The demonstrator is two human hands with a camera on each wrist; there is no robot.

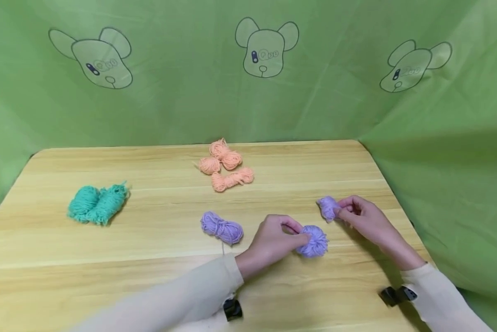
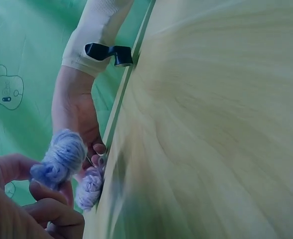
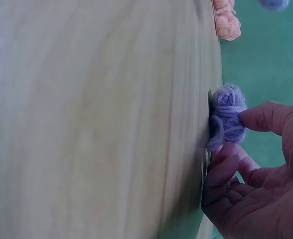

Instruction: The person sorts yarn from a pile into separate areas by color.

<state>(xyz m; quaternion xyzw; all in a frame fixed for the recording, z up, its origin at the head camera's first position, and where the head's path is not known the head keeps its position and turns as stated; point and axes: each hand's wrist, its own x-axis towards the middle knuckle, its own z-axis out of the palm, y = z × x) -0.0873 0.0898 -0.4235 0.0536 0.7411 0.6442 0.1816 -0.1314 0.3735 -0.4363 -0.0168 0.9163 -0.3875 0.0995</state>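
My left hand pinches a round purple yarn skein between thumb and fingers. In the left wrist view this purple skein appears raised off the tabletop. Farther right, my right hand grips a smaller purple yarn skein by its right end. From the right wrist, that skein shows close against the table surface, thumb on one side and fingertips beneath. A third purple skein, tied at its middle, lies to the left of my left hand, a loose strand trailing toward the sleeve.
Several peach yarn skeins sit grouped near the back edge of the wooden table. Teal yarn skeins lie together at the left. Green cloth with printed mouse heads hangs behind and along the sides.
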